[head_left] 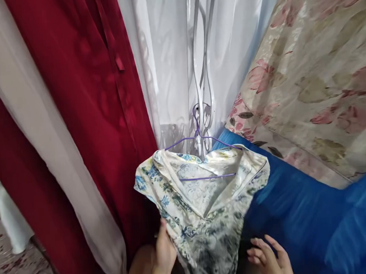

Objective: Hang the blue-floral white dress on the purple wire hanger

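Observation:
A cream satin blouse (202, 202) with a blue and green flower print hangs on a purple wire hanger (198, 138). The hanger's hook is caught on a white metal grille (203, 90) behind a sheer white curtain. My left hand (164, 249) grips the blouse's left lower edge, thumb on the fabric. My right hand (269, 258) hovers just right of the blouse's hem, fingers apart and slightly curled, holding nothing.
A dark red curtain (84, 97) and a white drape (30, 121) hang at the left. A blue cover (312, 220) lies on furniture at the right, with a floral-print fabric (318, 71) above it. Patterned floor shows at the bottom left.

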A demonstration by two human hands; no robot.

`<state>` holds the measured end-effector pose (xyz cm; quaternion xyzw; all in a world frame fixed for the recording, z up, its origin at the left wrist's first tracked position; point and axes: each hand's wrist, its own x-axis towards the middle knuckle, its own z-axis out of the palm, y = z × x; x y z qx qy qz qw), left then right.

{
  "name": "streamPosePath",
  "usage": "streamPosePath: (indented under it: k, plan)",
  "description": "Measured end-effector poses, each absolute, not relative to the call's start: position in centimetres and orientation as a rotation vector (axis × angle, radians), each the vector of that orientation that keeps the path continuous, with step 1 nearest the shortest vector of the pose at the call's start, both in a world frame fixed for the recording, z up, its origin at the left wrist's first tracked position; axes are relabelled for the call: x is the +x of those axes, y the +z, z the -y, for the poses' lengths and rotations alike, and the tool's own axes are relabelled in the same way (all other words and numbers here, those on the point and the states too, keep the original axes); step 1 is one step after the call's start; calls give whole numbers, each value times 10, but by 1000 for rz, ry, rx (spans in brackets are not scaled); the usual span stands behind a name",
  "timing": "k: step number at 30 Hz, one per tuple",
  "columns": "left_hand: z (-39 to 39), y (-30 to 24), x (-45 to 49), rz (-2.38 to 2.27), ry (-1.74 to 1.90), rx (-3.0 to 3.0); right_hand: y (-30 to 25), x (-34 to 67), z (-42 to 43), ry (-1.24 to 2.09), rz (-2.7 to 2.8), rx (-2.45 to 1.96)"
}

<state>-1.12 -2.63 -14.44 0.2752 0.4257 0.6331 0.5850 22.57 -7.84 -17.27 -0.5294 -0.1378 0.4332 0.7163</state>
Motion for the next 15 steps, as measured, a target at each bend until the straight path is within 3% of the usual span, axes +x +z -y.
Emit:
streamPosePath:
  k: [2,9,15]
  plan:
    - [32,-149,-4,-1041,1492,635,-167,204,70,935,384,-1126]
    - [37,-146,25,-943,1466,576,-143,135,39,1321,1042,-1096]
    - [34,-149,8,-1006,1511,622,-146,138,43,1464,981,-1054]
